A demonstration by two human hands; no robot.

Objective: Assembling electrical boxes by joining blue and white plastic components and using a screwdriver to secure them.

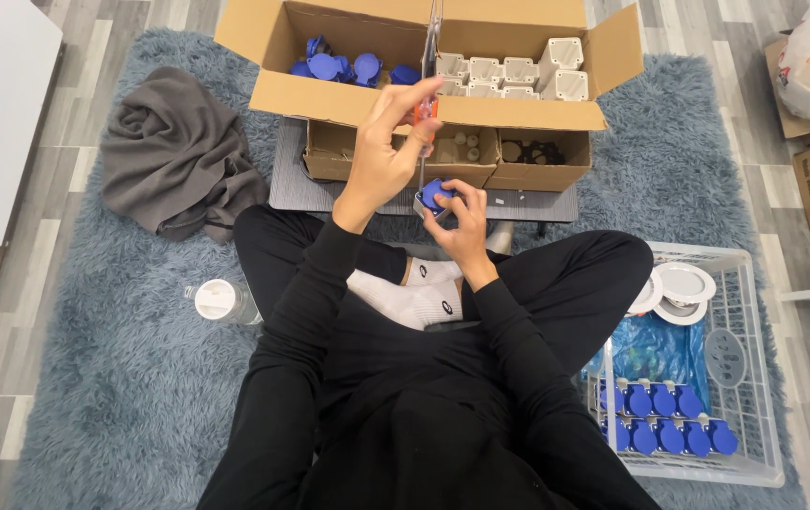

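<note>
A: While you are sitting cross-legged on the blue rug (122, 378), your left hand (381, 156) is wrapping its grip around the orange handle of a screwdriver (427, 113), with the shaft pointing down at the blue-and-grey socket (435, 196). Your right hand (462, 227) is closing its grip around that socket, holding it just above your knees in front of the big cardboard box (424, 109).

B: So where is the risk sitting?

A: In the tip, I judge. You are holding the socket in the air, not on any surface, so if the screwdriver is slipping off the screw, it is heading straight for your right fingers (457, 194). I cannot tell from here whether the tip is properly seated; your hands are hiding it.

B: Anything else?

A: A loose screw is likely to be vanishing into that deep pile if it is dropping. The small trays (396, 156) of parts are lying just beyond your hands, near enough to knock with an elbow. The white basket (754, 378) with finished blue pieces is standing at your right knee, and the bottle (221, 300) is lying by your left thigh; a sudden shift of your legs is risking both.
</note>
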